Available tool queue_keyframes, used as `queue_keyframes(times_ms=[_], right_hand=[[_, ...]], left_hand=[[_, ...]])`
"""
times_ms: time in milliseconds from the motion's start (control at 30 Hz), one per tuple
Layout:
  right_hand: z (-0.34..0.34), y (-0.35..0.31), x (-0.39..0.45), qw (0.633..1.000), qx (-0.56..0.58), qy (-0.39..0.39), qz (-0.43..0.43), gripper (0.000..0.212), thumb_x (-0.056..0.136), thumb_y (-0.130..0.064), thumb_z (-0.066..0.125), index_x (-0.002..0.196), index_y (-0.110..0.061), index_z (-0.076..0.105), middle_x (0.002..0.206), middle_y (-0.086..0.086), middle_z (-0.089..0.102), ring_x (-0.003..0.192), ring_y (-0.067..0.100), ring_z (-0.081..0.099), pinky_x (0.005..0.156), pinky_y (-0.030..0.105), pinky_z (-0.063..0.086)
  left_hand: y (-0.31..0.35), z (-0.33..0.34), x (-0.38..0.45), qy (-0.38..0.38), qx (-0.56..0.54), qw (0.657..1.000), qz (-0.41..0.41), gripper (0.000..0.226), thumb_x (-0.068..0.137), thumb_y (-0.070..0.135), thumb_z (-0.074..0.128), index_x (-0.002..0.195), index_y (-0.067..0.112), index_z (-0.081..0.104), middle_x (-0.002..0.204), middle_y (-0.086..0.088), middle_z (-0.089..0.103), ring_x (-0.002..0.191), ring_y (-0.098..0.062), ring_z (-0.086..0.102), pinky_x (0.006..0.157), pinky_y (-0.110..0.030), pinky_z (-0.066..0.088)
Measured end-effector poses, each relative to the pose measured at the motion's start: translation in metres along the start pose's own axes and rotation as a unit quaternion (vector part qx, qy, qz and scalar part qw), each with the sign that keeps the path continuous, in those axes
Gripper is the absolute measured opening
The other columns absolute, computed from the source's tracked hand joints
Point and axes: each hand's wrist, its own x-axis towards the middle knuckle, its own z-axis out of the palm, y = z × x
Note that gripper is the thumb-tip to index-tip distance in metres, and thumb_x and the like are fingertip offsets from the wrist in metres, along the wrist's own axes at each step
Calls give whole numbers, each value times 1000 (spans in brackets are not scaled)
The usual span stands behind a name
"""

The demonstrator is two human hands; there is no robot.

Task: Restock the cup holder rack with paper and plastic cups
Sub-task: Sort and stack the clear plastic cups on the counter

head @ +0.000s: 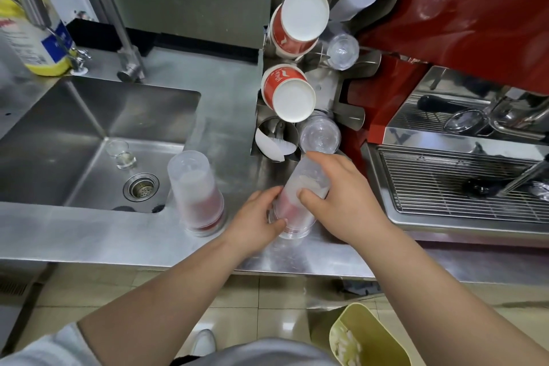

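Both hands (pixel 300 205) around cup stack (pixel 297 202)

You have one view only, from the camera on your head. It looks forward and steeply down onto the tabletop (pixel 208 116) at close range. The sink (pixel 89 140) lies at 10 o'clock, the cup rack (pixel 300 74) at 12, the floor (pixel 267 300) at 6.
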Motion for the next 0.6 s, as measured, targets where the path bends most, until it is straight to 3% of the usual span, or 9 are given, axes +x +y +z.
queue_keyframes(times_ms=[367, 600], right_hand=[[-10, -6, -4, 1000, -4, 16, -6, 64, 80, -29, 68, 139, -31, 43, 139, -6, 44, 126, 8, 39, 93, 13, 26], [-28, -17, -7, 999, 8, 39, -22, 64, 80, -28, 68, 139, -32, 43, 138, -7, 44, 123, 3, 38, 92, 11, 26]], left_hand=[[9, -4, -2, 4, -2, 1000, 25, 67, 80, 19, 67, 142, 33, 43, 124, 4, 48, 113, -12, 55, 103, -35, 45], [24, -16, -6, 29, -10, 998, 59, 67, 81, 23, 67, 140, 40, 43, 123, 11, 47, 111, 6, 52, 100, -26, 46]])
